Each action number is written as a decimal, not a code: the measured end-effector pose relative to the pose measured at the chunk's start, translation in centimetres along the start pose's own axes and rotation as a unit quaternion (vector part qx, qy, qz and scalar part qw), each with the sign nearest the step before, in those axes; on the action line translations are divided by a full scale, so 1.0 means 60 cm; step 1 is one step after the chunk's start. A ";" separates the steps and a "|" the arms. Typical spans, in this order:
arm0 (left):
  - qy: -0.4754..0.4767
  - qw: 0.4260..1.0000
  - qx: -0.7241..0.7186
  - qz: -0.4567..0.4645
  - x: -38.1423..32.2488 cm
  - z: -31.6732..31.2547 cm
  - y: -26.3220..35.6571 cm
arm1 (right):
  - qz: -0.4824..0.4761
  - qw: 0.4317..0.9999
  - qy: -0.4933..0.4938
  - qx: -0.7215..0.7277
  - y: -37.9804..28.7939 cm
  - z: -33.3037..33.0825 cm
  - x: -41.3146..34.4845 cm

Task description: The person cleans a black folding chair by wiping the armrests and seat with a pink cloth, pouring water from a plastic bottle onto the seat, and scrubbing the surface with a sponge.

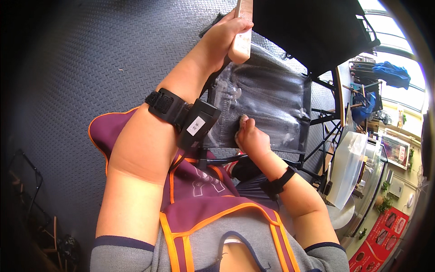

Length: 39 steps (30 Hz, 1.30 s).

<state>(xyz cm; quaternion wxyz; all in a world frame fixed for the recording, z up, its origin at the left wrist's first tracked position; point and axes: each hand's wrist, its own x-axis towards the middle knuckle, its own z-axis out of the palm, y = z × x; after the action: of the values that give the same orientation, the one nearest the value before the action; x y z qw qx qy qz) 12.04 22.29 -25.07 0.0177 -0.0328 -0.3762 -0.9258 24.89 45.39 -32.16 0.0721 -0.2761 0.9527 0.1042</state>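
A folding chair with a black fabric seat (265, 91) is before me, its cloth wet and streaked with white suds. My left hand (224, 37) grips the chair's pale wooden armrest (242, 47), thumb over its top, with whitish smears on the wood. Low on the seat, my right hand (255, 137) is closed in a fist against the fabric. A pale greyish wad (242, 121), perhaps a cloth or sponge, pokes out of that fist; most of it is hidden. The chair's black back panel (302, 30) rises at the upper right.
Grey diamond-plate flooring (102, 68) spreads to the left. My purple apron (200, 183) hangs below the seat. On the right are the second wooden armrest (338, 98), a translucent plastic bin (346, 170), and folded chairs with blue cloth (390, 74). A dark folding frame (32, 166) stands far left.
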 end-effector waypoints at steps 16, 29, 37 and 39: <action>-0.020 0.999 0.022 -0.015 -0.001 -0.007 0.002 | 0.027 0.998 0.052 0.032 0.097 0.025 -0.022; 0.038 0.988 -0.069 -0.130 0.008 -0.012 0.018 | 0.014 0.968 0.117 0.219 -0.079 -0.024 0.056; 0.040 0.989 -0.053 -0.134 0.002 -0.010 0.014 | 0.122 0.975 -0.184 -0.034 0.323 0.030 -0.110; -0.001 0.987 -0.091 -0.129 0.003 -0.029 0.004 | 0.194 0.959 -0.203 -0.035 0.338 0.053 -0.117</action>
<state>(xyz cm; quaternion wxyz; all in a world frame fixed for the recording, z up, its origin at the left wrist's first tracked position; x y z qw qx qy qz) 11.77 20.89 -26.11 -0.1056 0.0140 -0.2912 -0.9507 20.04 66.52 -30.65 0.2331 -0.0617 0.9490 0.2032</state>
